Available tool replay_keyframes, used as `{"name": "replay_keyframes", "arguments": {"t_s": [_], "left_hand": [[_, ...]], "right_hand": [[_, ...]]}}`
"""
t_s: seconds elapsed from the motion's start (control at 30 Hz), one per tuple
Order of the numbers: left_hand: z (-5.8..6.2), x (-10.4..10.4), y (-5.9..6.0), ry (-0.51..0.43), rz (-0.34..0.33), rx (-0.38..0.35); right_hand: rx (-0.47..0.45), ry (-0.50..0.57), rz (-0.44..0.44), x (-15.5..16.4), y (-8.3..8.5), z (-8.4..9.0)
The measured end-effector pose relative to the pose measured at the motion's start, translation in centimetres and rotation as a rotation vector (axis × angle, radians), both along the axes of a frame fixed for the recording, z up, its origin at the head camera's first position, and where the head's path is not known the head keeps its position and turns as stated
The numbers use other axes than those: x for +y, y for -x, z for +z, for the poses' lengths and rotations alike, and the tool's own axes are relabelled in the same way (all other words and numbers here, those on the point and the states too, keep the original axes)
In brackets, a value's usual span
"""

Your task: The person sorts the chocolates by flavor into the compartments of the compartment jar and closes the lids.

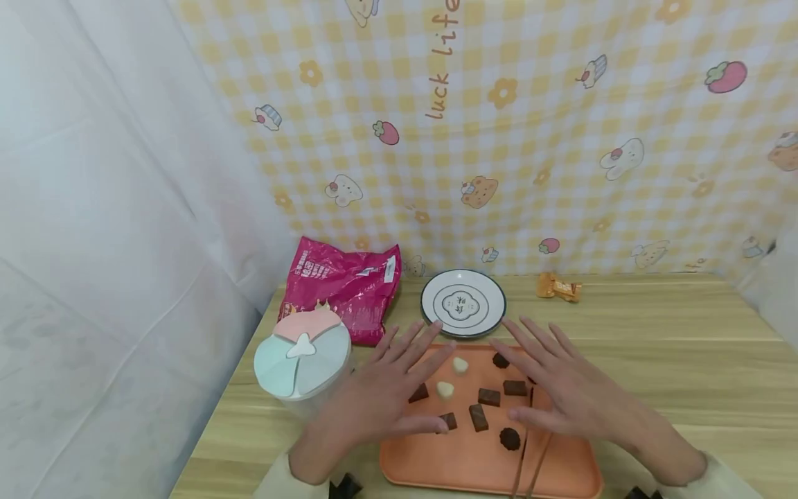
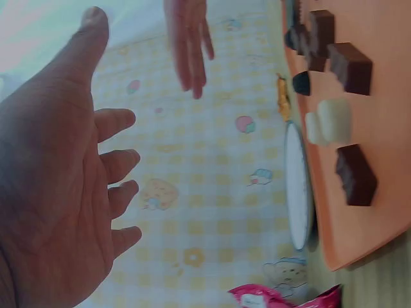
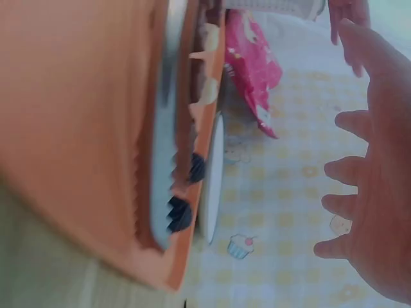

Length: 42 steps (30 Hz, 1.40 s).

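Both hands hover over an orange tray (image 1: 436,464), fingers straight and spread, holding nothing. The left hand (image 1: 386,388) is above the tray's left side, the right hand (image 1: 570,388) above its right side. Between them lie several brown chocolate bars (image 1: 489,397), two cream-white chocolates (image 1: 445,390) and dark ridged round chocolates (image 1: 510,438). A pair of metal tongs (image 3: 165,141) with toothed edges rests on the tray's right part; in the head view the right hand partly covers it. The left hand hides part of a chocolate near its thumb.
A white plate (image 1: 430,298) with a dark rim stands behind the tray. At the back left lies a magenta bag (image 1: 349,284), with a lidded round container (image 1: 321,350) in front of it. An orange-wrapped candy (image 1: 559,287) lies at the back right. A patterned curtain (image 1: 436,159) hangs behind.
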<state>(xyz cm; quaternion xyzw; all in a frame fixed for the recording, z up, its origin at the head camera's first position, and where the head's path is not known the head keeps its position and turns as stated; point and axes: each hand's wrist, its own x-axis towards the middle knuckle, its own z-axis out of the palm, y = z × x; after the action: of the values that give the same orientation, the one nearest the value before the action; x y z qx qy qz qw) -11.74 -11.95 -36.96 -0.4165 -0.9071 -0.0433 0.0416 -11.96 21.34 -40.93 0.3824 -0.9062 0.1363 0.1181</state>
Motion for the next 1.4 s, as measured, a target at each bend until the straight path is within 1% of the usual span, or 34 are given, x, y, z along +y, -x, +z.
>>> {"name": "replay_keyframes", "arguments": {"t_s": [0.13,0.2,0.3,0.37,0.47,0.6,0.73,0.93,1.03,1.13,1.27,1.37,1.4], "left_hand": [[1.0,-0.8,-0.7,0.051,0.044,0.05],[1.3,-1.3,-1.2,0.054,0.06,0.067],[1.7,-2.2,-2.0,0.029,0.08,0.086],[1.8,-3.0,-2.4,0.003,0.093,0.115],[2.0,-4.3,-2.9,-0.046,0.123,0.156],[2.0,-6.1,-3.3,-0.1,0.161,0.191],[1.9,-7.6,-3.4,-0.14,0.196,0.213],[1.9,-9.5,-3.1,-0.214,0.237,0.226],[1.9,-10.4,-3.1,-0.221,0.263,0.22],[1.7,-11.2,-3.3,-0.201,0.306,0.201],[1.2,-11.7,-3.5,-0.201,0.373,0.145],[0.9,-11.8,-3.7,-0.219,0.404,0.121],[0.8,-11.8,-3.8,-0.221,0.409,0.122]], "right_hand": [[-0.032,0.024,-0.005,-0.8,1.0,0.7],[-0.041,0.037,-0.009,-1.4,1.6,1.1],[-0.064,0.058,0.002,-2.3,2.3,1.6],[-0.077,0.066,0.018,-3.2,2.9,2.0],[-0.062,0.085,0.055,-4.7,3.8,2.7],[-0.027,0.11,0.106,-6.7,5.3,3.8],[-0.062,0.121,0.171,-8.7,6.2,4.7],[-0.164,0.123,0.243,-11.9,7.2,5.2],[-0.207,0.116,0.275,-13.4,7.4,5.3],[-0.203,0.098,0.303,-14.7,7.5,5.2],[-0.167,0.07,0.347,-16.0,7.6,5.0],[-0.162,0.049,0.367,-16.8,7.6,5.0],[-0.163,0.047,0.377,-17.0,7.6,5.0]]}}
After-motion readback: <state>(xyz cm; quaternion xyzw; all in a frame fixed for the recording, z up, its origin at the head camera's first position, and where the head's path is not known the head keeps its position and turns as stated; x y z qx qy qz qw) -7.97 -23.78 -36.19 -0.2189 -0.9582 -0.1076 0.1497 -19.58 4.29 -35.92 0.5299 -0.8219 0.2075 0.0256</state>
